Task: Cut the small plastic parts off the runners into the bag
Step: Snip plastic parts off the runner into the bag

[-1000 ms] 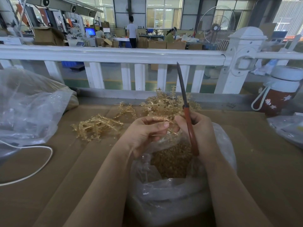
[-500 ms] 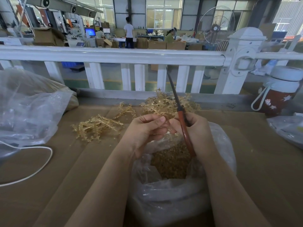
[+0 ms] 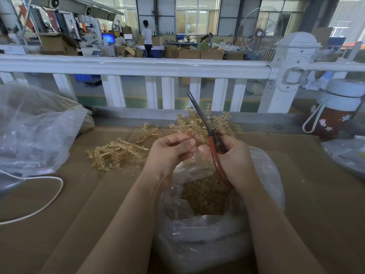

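A clear plastic bag (image 3: 199,240) stands open in front of me, with a heap of small amber plastic parts (image 3: 205,196) inside. Above its mouth my left hand (image 3: 169,153) pinches a translucent amber runner (image 3: 194,136) between thumb and fingers. My right hand (image 3: 235,159) grips red-handled scissors (image 3: 214,153); their dark blades point up and to the left, slightly parted at the tip. Two piles of amber runners lie beyond: one pile (image 3: 114,153) at the left, another pile (image 3: 219,123) behind my hands.
Brown cardboard (image 3: 79,214) covers the table. A big crumpled clear bag (image 3: 33,131) and a white cable (image 3: 39,206) lie at the left. A red bottle with a white lid (image 3: 335,115) and another bag (image 3: 347,155) sit at the right. A white railing (image 3: 138,66) borders the far edge.
The scissors have tilted further left, their tip swinging leftward and lower. My left hand's fingers have shifted on the runner. The person in the background has walked left.
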`<state>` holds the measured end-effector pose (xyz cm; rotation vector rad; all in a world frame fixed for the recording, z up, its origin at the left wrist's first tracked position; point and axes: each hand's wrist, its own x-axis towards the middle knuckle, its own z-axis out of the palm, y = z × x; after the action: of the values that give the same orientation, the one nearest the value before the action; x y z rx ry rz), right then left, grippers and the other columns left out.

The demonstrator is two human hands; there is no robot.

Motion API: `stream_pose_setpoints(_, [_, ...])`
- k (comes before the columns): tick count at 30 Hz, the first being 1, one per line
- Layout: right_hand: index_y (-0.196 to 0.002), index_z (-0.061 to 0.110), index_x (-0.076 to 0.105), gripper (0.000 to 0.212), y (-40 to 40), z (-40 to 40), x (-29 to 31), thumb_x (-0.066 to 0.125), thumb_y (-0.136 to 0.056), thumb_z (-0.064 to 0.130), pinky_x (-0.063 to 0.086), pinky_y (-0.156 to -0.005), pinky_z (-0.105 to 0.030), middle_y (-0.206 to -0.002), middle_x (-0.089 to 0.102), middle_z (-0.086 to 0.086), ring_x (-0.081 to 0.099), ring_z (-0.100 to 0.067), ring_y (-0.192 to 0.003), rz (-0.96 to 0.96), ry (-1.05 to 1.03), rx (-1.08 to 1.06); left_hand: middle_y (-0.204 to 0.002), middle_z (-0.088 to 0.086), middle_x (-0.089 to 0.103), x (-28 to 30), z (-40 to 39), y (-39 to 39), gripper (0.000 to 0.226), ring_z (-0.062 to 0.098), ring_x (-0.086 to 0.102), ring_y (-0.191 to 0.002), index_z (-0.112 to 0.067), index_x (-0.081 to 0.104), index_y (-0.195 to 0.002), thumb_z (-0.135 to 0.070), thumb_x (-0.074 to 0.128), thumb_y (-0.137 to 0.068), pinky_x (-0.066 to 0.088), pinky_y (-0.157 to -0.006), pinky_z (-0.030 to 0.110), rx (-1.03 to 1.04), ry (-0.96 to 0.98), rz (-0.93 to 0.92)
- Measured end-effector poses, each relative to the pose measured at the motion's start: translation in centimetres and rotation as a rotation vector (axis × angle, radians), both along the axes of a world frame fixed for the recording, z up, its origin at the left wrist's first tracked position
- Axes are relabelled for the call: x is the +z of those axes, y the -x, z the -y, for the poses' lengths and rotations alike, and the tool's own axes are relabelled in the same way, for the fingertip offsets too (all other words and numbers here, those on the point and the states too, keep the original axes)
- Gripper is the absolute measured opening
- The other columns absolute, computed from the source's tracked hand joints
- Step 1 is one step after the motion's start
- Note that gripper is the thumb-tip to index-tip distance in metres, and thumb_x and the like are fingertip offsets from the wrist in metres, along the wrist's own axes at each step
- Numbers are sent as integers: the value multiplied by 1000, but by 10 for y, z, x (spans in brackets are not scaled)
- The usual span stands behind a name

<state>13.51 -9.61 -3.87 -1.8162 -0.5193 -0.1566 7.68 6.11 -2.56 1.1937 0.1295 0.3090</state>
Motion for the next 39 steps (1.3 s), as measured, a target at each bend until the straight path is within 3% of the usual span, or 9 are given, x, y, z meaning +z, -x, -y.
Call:
stream_pose_setpoints(2, [-83,59,67,34,1,1,0,74,-54,76,49,-66,-24,-81,71,27,66,6,-77,17,49,-36,-79,7,75,0,-2,0,28,15,71,-71,-6,74,-94,-10,77,-66,58,-71,24,16,38,48])
stream_pose_setpoints(5, [-88,53,63,48,2,3,-1,68,-54,85,48,-70,-24,-92,67,36,61,13,-87,66,116,-56,-83,4,76,2,-4,-1,30,14,72,-80,-9,73,-97,-10,75,-67,58,-79,25,52,47,90])
stream_pose_setpoints(11, [-94,40,58,51,1,10,-4,68,-68,81,43,-62,-17,-85,66,19,61,4,-81,188,327,-75,-89,4,76,3,-5,0,27,14,72,-83,-4,70,-104,-1,70,-77,58,-83,24,103,66,135])
stream_pose_setpoints(16, [-97,37,58,54,1,9,-5,63,-68,83,53,-70,-24,-89,65,19,61,-1,-85,273,427,-90,-77,-2,74,4,-5,1,20,8,70,-73,-10,69,-86,8,59,-89,56,-71,19,128,2,162])
stream_pose_setpoints(22, [-98,30,59,67,-1,10,-7,55,-66,89,55,-73,-27,-91,65,16,61,-4,-84,327,455,-148,-80,2,75,4,-5,1,17,13,72,-78,-8,69,-89,7,62,-87,58,-80,24,114,3,173])
stream_pose_setpoints(24, [-95,29,59,66,-3,10,-8,55,-67,88,54,-70,-24,-89,65,17,61,-2,-81,351,459,-157,-80,3,75,4,-5,0,17,15,71,-80,-8,70,-90,7,62,-86,55,-87,30,125,4,161])
stream_pose_setpoints(29, [-89,29,57,53,-1,8,-9,61,-75,80,45,-60,-11,-80,62,17,57,-2,-70,498,438,-192,-77,3,74,4,-5,1,22,12,70,-73,-11,69,-82,9,62,-87,56,-72,24,185,5,141])
stream_pose_setpoints(34, [-86,30,55,56,1,6,-10,54,-75,85,53,-59,-23,-76,61,17,59,-4,-68,512,415,-165,-80,6,73,4,-5,1,26,16,69,-77,-9,68,-83,14,57,-87,58,-77,27,182,13,135])
stream_pose_setpoints(39, [-94,29,58,49,-4,9,-11,64,-79,76,45,-60,-15,-84,64,16,59,-4,-75,410,503,-222,-84,3,75,5,-6,2,13,14,72,-81,-11,68,-90,0,67,-82,58,-74,22,77,101,175])
